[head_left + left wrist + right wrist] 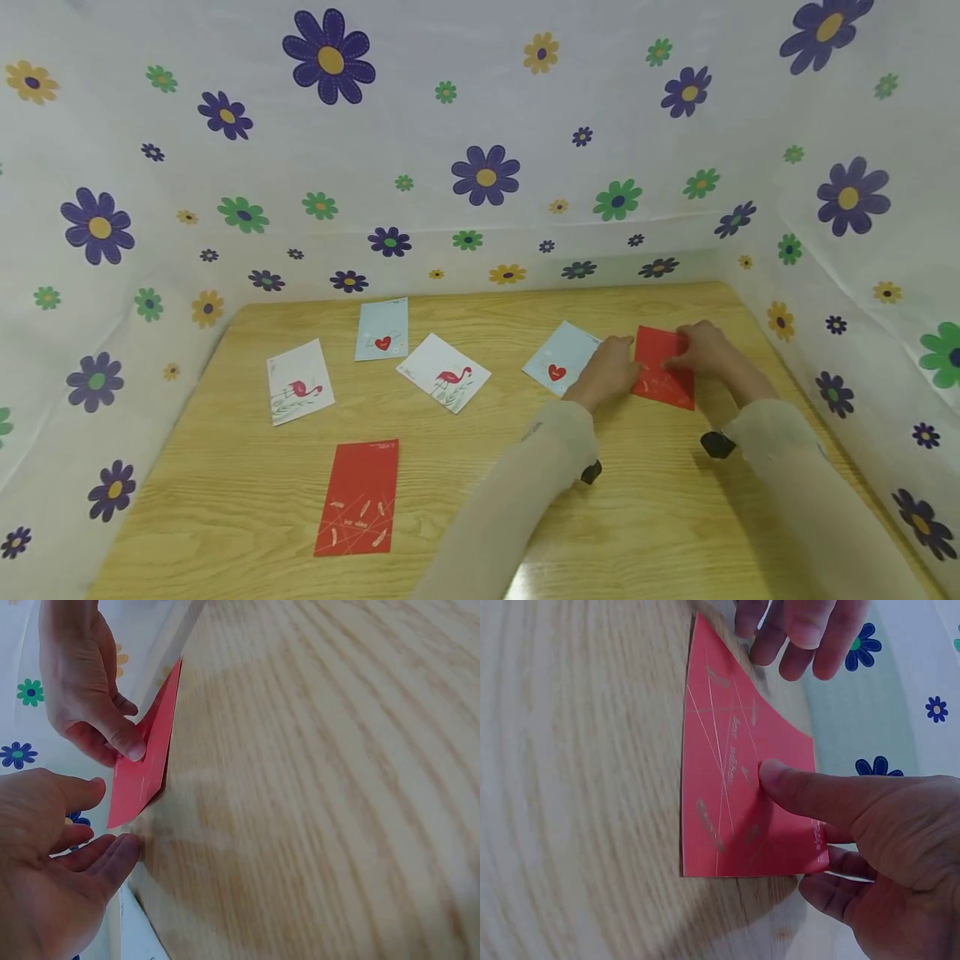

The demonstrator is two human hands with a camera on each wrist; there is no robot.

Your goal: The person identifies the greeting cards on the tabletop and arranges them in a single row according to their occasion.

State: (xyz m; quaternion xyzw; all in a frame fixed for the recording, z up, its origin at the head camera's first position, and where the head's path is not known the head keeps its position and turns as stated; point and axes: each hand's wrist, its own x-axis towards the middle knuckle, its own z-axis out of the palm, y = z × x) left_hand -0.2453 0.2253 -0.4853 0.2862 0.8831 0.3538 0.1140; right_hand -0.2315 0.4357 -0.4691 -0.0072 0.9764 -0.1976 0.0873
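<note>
My right hand (705, 350) pinches a red greeting card (660, 385) at the right of the table, thumb on its printed face and fingers behind its edge. In the right wrist view the card (724, 772) is bowed, with gold lines, feather shapes and "best wishes" on it. My left hand (609, 368) is by the card's left side, its fingers loosely bent and holding nothing; in the left wrist view a small gap parts its fingertips (129, 847) from the card (142, 776). A pale blue heart card (561, 354) lies partly behind my left hand.
On the wooden table (480, 475) lie two white flamingo cards (450, 392) (300, 383), another pale blue heart card (382, 325) at the back and a second red card (357, 492) at the front left. Flower-printed white cloth (420, 142) walls the back and sides.
</note>
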